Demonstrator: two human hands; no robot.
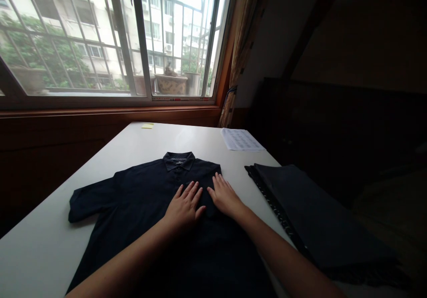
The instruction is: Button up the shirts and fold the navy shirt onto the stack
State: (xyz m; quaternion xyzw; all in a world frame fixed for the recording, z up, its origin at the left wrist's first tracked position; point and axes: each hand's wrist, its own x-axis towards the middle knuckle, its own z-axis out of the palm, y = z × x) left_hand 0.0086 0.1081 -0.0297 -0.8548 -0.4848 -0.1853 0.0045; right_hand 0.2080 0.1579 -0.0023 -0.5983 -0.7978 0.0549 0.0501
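Observation:
A dark navy short-sleeved shirt (pixel 140 204) lies front side up, its collar (pixel 179 161) pointing toward the window. Its left-hand sleeve (pixel 90 200) is spread out to the side; the opposite sleeve does not show, and whether it is tucked under I cannot tell. My left hand (pixel 187 203) rests flat on the chest below the collar, fingers spread. Close beside it, my right hand (pixel 224 195) lies flat near the shirt's right edge, with fingers extended. Neither hand grips the cloth.
The shirt is on a white table (pixel 110 155). Folded dark cloth (pixel 320 213) is stacked along the table's right side. Printed papers (pixel 243 139) lie at the far right corner, and a yellow sticky note (pixel 147 126) at the far left. Beyond stands a barred window (pixel 140 40) with a tied curtain (pixel 238 58).

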